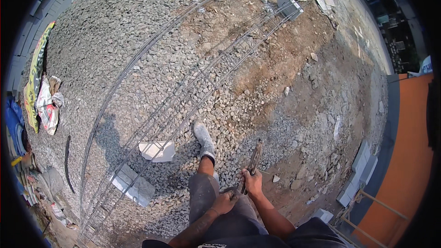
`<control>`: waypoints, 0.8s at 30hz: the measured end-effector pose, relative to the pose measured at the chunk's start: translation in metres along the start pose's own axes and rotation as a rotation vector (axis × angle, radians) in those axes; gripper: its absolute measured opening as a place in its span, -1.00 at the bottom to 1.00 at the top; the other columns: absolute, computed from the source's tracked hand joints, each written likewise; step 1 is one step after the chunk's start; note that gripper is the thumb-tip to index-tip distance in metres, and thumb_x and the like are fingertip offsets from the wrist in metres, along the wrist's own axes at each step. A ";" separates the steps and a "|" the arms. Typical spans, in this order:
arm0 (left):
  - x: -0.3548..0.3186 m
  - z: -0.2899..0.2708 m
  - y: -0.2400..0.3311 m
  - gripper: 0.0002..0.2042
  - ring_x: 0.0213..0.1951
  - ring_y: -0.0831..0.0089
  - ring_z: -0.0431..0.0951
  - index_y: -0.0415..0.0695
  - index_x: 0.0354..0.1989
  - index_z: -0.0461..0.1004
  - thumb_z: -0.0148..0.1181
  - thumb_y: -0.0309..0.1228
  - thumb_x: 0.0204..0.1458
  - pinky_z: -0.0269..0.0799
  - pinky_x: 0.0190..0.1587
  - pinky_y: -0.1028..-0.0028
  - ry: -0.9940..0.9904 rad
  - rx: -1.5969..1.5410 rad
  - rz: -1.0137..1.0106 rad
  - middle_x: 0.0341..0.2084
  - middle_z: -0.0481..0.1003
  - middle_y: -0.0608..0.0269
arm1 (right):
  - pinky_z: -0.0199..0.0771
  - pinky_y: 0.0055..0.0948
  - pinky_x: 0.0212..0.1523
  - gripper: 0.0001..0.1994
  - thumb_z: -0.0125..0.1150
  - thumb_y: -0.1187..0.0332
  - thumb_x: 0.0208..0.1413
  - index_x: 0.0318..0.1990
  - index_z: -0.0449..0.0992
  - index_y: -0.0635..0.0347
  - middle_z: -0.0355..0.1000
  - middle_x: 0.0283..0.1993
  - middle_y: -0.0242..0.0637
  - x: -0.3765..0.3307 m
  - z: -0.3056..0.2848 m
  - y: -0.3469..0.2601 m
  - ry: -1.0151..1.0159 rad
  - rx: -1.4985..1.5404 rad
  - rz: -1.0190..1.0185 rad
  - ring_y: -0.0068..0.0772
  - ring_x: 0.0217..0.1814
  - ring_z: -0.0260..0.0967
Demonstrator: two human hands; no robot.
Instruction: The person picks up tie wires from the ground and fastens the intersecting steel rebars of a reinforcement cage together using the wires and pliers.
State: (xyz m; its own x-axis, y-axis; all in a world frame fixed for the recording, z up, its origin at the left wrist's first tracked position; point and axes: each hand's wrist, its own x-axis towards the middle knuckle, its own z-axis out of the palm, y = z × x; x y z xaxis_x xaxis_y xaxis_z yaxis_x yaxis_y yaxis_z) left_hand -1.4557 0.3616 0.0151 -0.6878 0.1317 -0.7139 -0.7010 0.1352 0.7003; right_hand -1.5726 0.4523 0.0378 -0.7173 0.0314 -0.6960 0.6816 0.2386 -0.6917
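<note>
In front of my thighs my right hand (pixel 252 181) is closed around a pair of dark, long-handled metal pincers (pixel 254 157). Their head points up and away from me. A thin wire-like piece sticks out to the right beside that hand. Lower and to the left, my left hand (pixel 223 203) has its fingers curled at the lower end of the handles; its grip is partly hidden. Left of my legs a long reinforcing-bar cage (pixel 202 74) runs diagonally, propped on a concrete block (pixel 290 7) at the far end and another block (pixel 133 185) at the near end.
My grey boot (pixel 203 138) stands on gravel (pixel 115 27) beside the cage. Loose long bars (pixel 120 72) curve along its left. A pale stone slab (pixel 157 151) lies under the cage. Empty sacks (pixel 47 105) lie far left; blocks (pixel 357 174) and an orange surface (pixel 399 156) are at right.
</note>
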 end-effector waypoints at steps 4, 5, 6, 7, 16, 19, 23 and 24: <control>0.052 -0.060 0.044 -0.43 -0.18 0.07 0.41 -0.32 -0.20 0.35 0.05 0.05 -0.10 0.26 -0.08 0.30 -0.379 -0.075 -0.001 -0.33 0.43 -0.07 | 0.21 -0.66 -0.63 -0.92 0.01 0.45 0.04 -0.32 0.34 0.25 0.34 -0.55 -0.38 0.056 0.013 -0.041 0.016 -0.094 -0.007 -0.66 -0.64 0.18; 0.072 -0.068 0.051 -0.43 -0.18 0.07 0.41 -0.32 -0.20 0.35 0.05 0.05 -0.10 0.26 -0.08 0.30 -0.395 -0.088 -0.003 -0.33 0.43 -0.07 | 0.20 -0.67 -0.64 -0.91 0.02 0.45 0.03 -0.31 0.34 0.24 0.35 -0.54 -0.38 0.068 0.016 -0.053 0.020 -0.132 -0.024 -0.67 -0.63 0.18; 0.094 -0.071 0.052 -0.48 -0.18 0.12 0.42 -0.28 -0.19 0.33 0.07 0.00 -0.08 0.28 -0.10 0.33 -0.093 -0.106 0.194 -0.28 0.41 -0.03 | 0.18 -0.67 -0.66 -0.93 0.02 0.45 0.04 -0.32 0.34 0.22 0.34 -0.53 -0.39 0.080 0.012 -0.066 0.034 -0.112 -0.010 -0.69 -0.63 0.16; 0.110 -0.077 0.057 -0.54 -0.18 0.17 0.42 -0.23 -0.18 0.31 0.09 -0.05 -0.06 0.29 -0.13 0.35 0.210 -0.125 0.382 -0.24 0.39 0.01 | 0.18 -0.67 -0.66 -0.93 0.02 0.45 0.04 -0.32 0.34 0.22 0.34 -0.53 -0.39 0.083 0.009 -0.070 0.050 -0.127 0.005 -0.69 -0.63 0.16; 0.311 -0.190 0.050 -0.24 0.16 0.15 0.05 -0.26 0.10 0.13 0.21 -0.02 -0.22 -0.13 0.18 0.13 0.599 0.543 -0.139 0.11 0.10 -0.02 | 0.13 -0.67 -0.70 -0.96 0.00 0.47 0.04 -0.38 0.31 0.23 0.31 -0.56 -0.38 0.115 -0.012 -0.107 0.064 -0.126 0.212 -0.70 -0.71 0.11; 0.338 -0.190 0.079 -0.22 0.12 0.10 0.10 -0.19 0.15 0.08 0.23 -0.06 -0.22 -0.13 0.19 0.11 0.646 0.480 -0.102 0.08 0.15 -0.03 | 0.10 -0.68 -0.71 -0.95 0.00 0.46 0.04 -0.39 0.32 0.23 0.26 -0.62 -0.42 0.132 -0.027 -0.110 0.036 -0.202 0.219 -0.70 -0.73 0.09; 0.360 -0.192 0.054 -0.35 -0.03 0.12 0.29 -0.24 0.01 0.26 0.28 -0.11 -0.25 0.13 0.05 0.18 0.762 0.390 -0.063 -0.11 0.34 -0.01 | 0.11 -0.67 -0.71 -0.94 0.00 0.45 0.04 -0.36 0.33 0.24 0.25 -0.64 -0.42 0.170 -0.035 -0.097 -0.106 -0.248 0.254 -0.70 -0.72 0.11; 0.367 -0.197 0.059 -0.35 -0.03 0.12 0.29 -0.24 0.01 0.26 0.28 -0.11 -0.25 0.13 0.05 0.18 0.787 0.391 -0.096 -0.11 0.34 -0.01 | 0.11 -0.68 -0.71 -0.94 -0.01 0.46 0.04 -0.36 0.32 0.25 0.25 -0.64 -0.42 0.179 -0.041 -0.099 -0.149 -0.261 0.237 -0.70 -0.72 0.10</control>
State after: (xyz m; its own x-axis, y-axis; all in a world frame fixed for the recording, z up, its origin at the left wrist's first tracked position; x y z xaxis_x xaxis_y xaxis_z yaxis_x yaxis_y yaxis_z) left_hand -1.7865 0.2248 -0.2055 -0.6605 -0.5926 -0.4609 -0.7469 0.4562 0.4838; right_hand -1.7747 0.4742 -0.0104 -0.5017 -0.0217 -0.8648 0.7526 0.4819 -0.4488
